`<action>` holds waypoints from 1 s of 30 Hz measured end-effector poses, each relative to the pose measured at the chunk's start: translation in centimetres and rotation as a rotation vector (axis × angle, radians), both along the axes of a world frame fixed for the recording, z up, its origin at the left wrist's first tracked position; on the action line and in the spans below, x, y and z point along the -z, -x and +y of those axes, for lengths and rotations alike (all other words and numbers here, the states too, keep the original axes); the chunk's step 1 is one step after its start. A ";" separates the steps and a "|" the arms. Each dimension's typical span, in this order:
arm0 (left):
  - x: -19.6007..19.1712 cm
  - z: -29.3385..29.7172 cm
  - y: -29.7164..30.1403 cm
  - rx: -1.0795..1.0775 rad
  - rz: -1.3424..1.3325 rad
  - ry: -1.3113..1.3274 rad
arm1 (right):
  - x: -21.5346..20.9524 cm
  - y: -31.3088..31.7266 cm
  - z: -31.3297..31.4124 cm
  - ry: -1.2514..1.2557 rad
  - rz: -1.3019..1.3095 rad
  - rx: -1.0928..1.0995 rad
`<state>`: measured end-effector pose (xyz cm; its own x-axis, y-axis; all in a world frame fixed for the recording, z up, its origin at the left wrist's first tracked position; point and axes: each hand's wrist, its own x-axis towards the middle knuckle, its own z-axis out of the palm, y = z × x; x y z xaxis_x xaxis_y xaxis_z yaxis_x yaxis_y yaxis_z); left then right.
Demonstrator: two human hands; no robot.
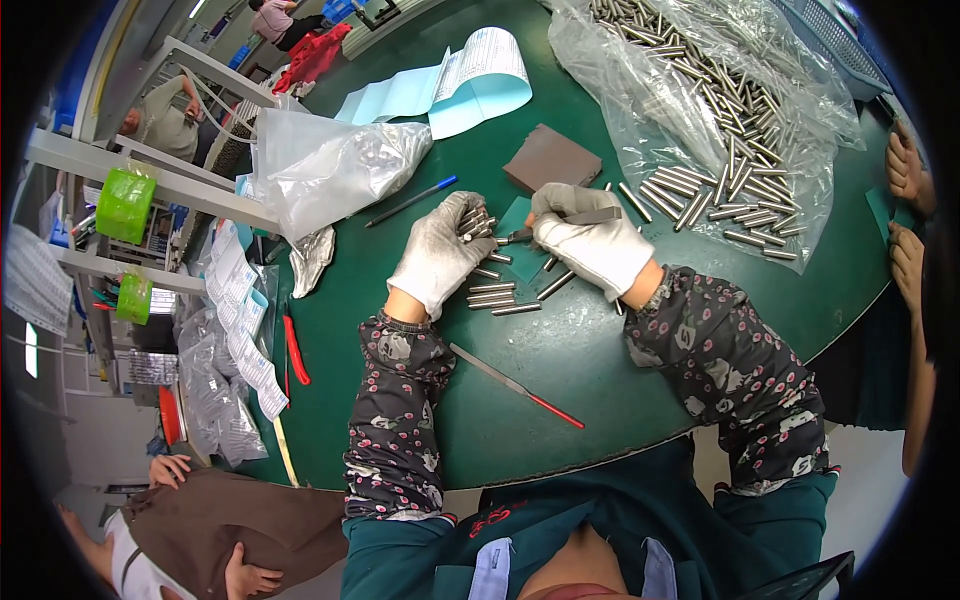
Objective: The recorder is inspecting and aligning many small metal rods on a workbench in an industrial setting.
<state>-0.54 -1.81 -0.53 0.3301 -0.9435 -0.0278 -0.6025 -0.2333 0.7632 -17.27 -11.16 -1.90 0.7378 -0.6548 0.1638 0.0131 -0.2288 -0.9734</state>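
My left hand (440, 255), in a white glove, is closed around several short metal pins (476, 222) whose ends point to the right. Close beside it, my gloved right hand (595, 240) grips a flat grey tool (594, 216); its exact kind is unclear. A dark narrow tip (514, 237) reaches from the right hand to the pins in the left. Beneath the hands lie loose metal pins (492, 296) and a small green sheet (522, 262). A brown block (553, 158) sits just beyond. Nearer me rests a thin file (515, 387) with a red handle.
A large clear bag (625, 110) spread at the far right bears a heap of metal pins (730, 95). A plastic bag (335, 165), blue pen (412, 201), papers (480, 85) and a red-handled tool (295, 350) lie leftward. Another person's hands (908, 260) are at the right edge.
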 end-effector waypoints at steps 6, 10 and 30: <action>0.0 0.1 0.0 -0.005 0.015 0.005 | -0.6 0.2 0.0 0.012 -0.004 -0.022; -0.1 0.0 0.2 0.003 -0.012 0.049 | -0.2 0.1 -0.1 0.060 -0.021 0.007; 1.1 0.6 0.0 -0.087 -0.107 0.198 | -0.4 -0.2 -0.1 0.088 0.071 -0.006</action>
<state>-0.57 -1.18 -1.66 0.4011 -0.8951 0.1948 -0.6667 -0.1395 0.7322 -17.03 -11.22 -1.53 0.7534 -0.6358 0.1677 -0.0537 -0.3137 -0.9480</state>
